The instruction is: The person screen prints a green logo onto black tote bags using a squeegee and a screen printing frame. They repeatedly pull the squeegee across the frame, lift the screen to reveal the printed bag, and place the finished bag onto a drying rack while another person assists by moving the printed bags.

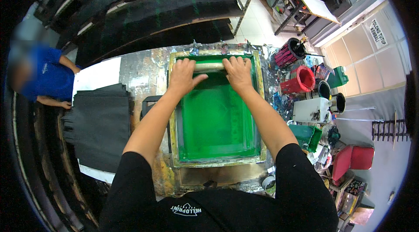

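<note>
A wooden-framed printing screen lies on the worktable, its mesh coated with green. Both hands hold a squeegee with a pale wooden handle, set across the far end of the screen. My left hand curls its fingers over the left end, while its thumb sticks out over the mesh. At the other end, my right hand is closed over the handle. The squeegee's lower edge is hard to make out against the green. Small clamps stand at the frame's far edge.
A stack of black sheets lies to the left, by a person in a blue shirt. Paint containers, including a red bucket and a green tub, crowd the right side. Racks with dark sheets stand behind the table.
</note>
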The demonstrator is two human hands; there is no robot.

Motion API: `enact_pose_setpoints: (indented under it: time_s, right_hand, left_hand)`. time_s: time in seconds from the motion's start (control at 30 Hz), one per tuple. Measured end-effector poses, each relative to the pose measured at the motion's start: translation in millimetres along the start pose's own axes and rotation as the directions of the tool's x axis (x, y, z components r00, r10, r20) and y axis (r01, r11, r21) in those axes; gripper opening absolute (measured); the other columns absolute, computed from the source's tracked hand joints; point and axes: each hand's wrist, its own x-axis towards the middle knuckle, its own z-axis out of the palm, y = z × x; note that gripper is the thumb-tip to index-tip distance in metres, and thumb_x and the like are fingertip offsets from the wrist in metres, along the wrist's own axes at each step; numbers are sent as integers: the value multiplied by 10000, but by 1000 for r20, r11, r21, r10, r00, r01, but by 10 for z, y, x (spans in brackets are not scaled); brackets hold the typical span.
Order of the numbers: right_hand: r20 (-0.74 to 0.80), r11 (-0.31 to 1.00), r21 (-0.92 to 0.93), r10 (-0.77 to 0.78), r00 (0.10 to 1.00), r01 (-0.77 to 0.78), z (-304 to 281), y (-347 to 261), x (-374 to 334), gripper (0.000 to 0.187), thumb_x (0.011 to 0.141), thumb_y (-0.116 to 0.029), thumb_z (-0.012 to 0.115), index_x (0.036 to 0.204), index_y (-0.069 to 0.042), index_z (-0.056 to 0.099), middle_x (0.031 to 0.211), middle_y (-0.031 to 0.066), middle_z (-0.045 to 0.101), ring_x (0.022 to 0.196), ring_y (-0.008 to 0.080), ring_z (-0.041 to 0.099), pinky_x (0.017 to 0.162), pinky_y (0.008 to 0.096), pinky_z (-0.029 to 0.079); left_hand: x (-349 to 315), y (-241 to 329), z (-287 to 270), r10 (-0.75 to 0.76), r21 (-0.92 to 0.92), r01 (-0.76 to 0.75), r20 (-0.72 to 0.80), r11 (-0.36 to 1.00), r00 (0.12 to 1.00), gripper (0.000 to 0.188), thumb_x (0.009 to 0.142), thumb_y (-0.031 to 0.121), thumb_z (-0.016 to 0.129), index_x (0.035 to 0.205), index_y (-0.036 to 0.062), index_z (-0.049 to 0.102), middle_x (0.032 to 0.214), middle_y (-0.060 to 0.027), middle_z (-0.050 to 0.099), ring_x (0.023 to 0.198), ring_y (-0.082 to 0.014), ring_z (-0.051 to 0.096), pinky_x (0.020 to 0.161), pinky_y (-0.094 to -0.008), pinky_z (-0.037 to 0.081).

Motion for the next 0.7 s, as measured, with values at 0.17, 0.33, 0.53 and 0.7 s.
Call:
enact_pose_setpoints:
  time_s: [0.17,0.33,0.53,0.7]
  right_hand:
    - [-6,1000,-12,-27,1000,27,-14,63,131,628,693,-232,902,1234,-185,587,1043,28,620,1039,245,609,943,448,425]
    - [55,1000,-13,-15,998,16,-102,17,117,548,746,-248,867,1222,-197,600,1046,17,621,1034,238,600,886,460,423]
    - [135,999,-15,-34,990,36,-251,-129,-421,531,768,-226,842,1247,-215,612,1059,27,623,1046,240,597,888,467,419]
    - [114,999,17,-48,992,47,-525,-407,-1090,376,848,-169,715,1211,-224,631,974,25,603,954,235,595,844,456,420]
  left_hand:
    - [38,-165,327,-36,48,35,18,998,999,515,887,561,744,873,63,616,891,-111,622,882,-317,606,776,-439,505]
    - [-13,-195,324,-2,116,-1,27,993,1000,524,894,580,727,886,67,622,884,-110,630,867,-308,611,760,-436,511]
    - [-525,164,87,-54,76,46,100,996,994,521,886,572,741,888,64,627,883,-111,629,836,-311,614,734,-440,514]
    - [-1098,550,-274,-49,60,43,96,997,994,508,846,565,776,838,89,599,842,-95,577,820,-304,590,725,-430,491]
